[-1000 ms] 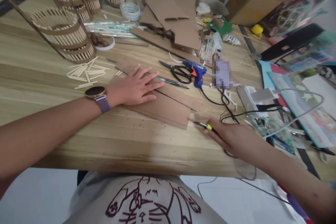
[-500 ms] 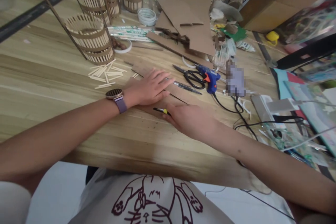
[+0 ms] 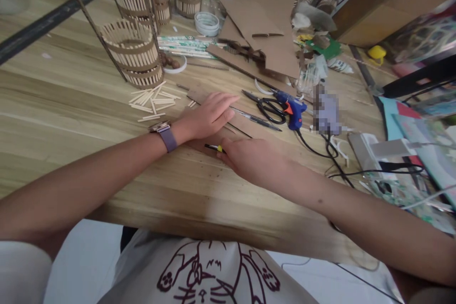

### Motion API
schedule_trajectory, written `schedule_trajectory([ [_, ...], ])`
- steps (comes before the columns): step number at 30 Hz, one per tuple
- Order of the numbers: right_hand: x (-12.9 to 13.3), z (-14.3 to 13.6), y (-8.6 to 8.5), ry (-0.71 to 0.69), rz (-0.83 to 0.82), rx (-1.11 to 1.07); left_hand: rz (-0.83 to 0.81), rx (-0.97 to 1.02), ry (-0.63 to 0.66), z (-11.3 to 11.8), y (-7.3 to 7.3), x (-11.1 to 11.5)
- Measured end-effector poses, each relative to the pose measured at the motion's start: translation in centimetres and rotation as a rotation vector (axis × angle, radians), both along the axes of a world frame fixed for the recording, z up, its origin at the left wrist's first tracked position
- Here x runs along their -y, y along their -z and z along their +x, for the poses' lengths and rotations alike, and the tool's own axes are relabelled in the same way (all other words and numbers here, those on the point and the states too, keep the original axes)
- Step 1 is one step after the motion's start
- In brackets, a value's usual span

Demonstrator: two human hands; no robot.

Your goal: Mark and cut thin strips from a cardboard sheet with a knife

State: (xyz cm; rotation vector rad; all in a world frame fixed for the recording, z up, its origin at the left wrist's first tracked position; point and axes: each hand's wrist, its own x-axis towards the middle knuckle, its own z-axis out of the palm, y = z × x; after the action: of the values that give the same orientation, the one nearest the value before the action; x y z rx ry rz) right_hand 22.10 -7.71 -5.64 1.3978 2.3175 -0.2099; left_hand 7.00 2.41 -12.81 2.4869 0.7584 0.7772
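Observation:
My left hand (image 3: 212, 116) lies flat with fingers stretched out, pressing on a strip of brown cardboard (image 3: 261, 134) on the table. My right hand (image 3: 251, 154) is closed around a yellow and black utility knife (image 3: 213, 147) over the cardboard's near side. The knife's black end sticks out to the left; its blade is hidden beneath my fingers. A dark line runs along the cardboard between my hands. Just beyond my fingers lies a slim pen (image 3: 263, 122). Short wooden sticks (image 3: 153, 100) are heaped left of my left hand.
Black scissors (image 3: 272, 110) and a blue glue gun (image 3: 294, 109) lie beyond my right hand. A stick-and-cardboard basket (image 3: 132, 54) stands back left. Cardboard sheets (image 3: 261, 7) are piled behind. A white power strip (image 3: 363, 152) and cables lie at right.
The view has shifted, so the table's things appear farther right. My right hand and the knife have slid slightly left along the cardboard. My left hand's fingers have drawn closer together.

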Motion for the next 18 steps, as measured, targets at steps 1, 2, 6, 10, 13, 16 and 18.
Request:
schedule_trajectory([
  [1, -0.07, -0.1, -0.03, 0.002, 0.002, 0.004, -0.004, 0.003, 0.0, 0.0, 0.01, -0.01],
  [2, -0.12, -0.19, -0.07, 0.002, 0.006, 0.008, -0.008, 0.005, 0.001, 0.0, 0.02, -0.01],
  [6, -0.28, -0.44, -0.33, -0.025, 0.006, 0.001, -0.015, 0.009, 0.014, -0.07, 0.07, 0.0],
  [10, -0.31, -0.56, -0.61, -0.032, 0.011, -0.018, -0.005, 0.014, 0.018, -0.12, 0.12, -0.03],
  [13, -0.3, -0.55, -0.63, -0.03, 0.011, -0.015, -0.004, 0.013, 0.02, -0.1, 0.13, -0.06],
  [16, -0.3, -0.49, -0.56, -0.037, 0.011, -0.017, -0.007, 0.005, 0.015, -0.06, 0.07, -0.04],
  [18, -0.3, -0.49, -0.54, -0.04, 0.014, -0.023, -0.008, 0.001, 0.015, -0.04, 0.01, 0.01],
])
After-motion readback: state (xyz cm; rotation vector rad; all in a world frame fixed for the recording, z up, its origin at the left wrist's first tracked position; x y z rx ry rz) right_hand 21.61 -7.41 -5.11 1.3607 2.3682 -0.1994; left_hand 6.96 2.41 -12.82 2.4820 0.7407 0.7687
